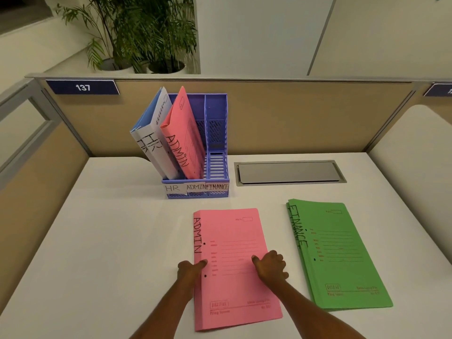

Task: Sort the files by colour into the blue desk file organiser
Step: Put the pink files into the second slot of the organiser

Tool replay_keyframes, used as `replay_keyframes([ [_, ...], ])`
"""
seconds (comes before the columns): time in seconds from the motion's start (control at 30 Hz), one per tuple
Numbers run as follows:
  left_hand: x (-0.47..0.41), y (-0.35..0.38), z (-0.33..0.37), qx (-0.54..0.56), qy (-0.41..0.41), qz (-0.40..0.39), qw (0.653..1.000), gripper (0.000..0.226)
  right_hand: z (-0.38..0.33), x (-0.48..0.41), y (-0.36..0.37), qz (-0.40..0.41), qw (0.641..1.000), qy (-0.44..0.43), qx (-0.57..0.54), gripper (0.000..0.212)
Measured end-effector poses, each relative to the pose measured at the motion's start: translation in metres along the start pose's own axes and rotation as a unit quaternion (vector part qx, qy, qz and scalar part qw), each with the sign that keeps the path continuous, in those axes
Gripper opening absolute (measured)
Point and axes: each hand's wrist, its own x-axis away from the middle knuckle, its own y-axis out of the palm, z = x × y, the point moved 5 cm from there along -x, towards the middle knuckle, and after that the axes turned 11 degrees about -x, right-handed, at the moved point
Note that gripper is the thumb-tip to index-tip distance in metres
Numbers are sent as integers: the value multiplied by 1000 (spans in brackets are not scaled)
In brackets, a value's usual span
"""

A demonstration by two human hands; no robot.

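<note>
A pink file marked ADMIN (234, 243) lies flat on the white desk in front of me. My left hand (189, 271) grips its left spine edge, thumb on top. My right hand (270, 267) holds its right edge, thumb on the cover. To the right lies a stack of green files marked FINANCE (340, 255). The blue desk file organiser (216, 133) stands behind, with slots labelled HR, ADMIN and FINANCE. White and light blue HR files (152, 133) lean in its left slot, a pink ADMIN file (183, 133) in the middle one. The right slot holds nothing.
A grey cable hatch (289, 172) is set into the desk right of the organiser. Tan partition walls (293, 113) enclose the desk at the back and sides, with a 137 sign (83, 87). Potted plants (146, 33) stand beyond.
</note>
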Motion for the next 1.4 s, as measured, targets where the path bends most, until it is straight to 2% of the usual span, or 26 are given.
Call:
replay_keyframes([
  [0.2, 6, 3, 2, 9, 35, -74, 997, 36, 3, -3, 2, -11, 999, 20, -39, 60],
  [0.4, 13, -3, 11, 46, 62, -100, 992, 41, -1, -4, 0, -15, 999, 18, -47, 55],
  [0.5, 18, -7, 21, 68, 83, -130, 986, 38, -12, -5, -3, -4, 999, -12, -43, 57],
  [0.7, 27, -24, 50, 90, 141, -153, 974, 40, -51, -2, -11, 6, 993, -50, -110, 65],
  [0.8, 31, -34, 67, 106, 168, -159, 967, 45, -77, -5, -13, -37, 984, -76, -154, 64],
  [0.9, 33, -47, 88, 114, 202, -143, 962, 49, -108, -5, -21, -57, 967, -120, -216, 63],
  [1.0, 38, -61, 113, 107, 247, -111, 957, 60, -143, -3, -34, -24, 959, -170, -226, 69],
  [1.07, 43, -70, 132, 86, 276, -71, 955, 62, -168, -2, -38, -23, 955, -202, -217, 62],
  [1.17, 49, -79, 155, 74, 296, -31, 952, 55, -205, 0, -47, -29, 944, -247, -219, 53],
  [1.4, 63, -108, 201, 82, 337, 55, 936, 51, -283, 5, -67, -19, 928, -292, -230, 55],
])
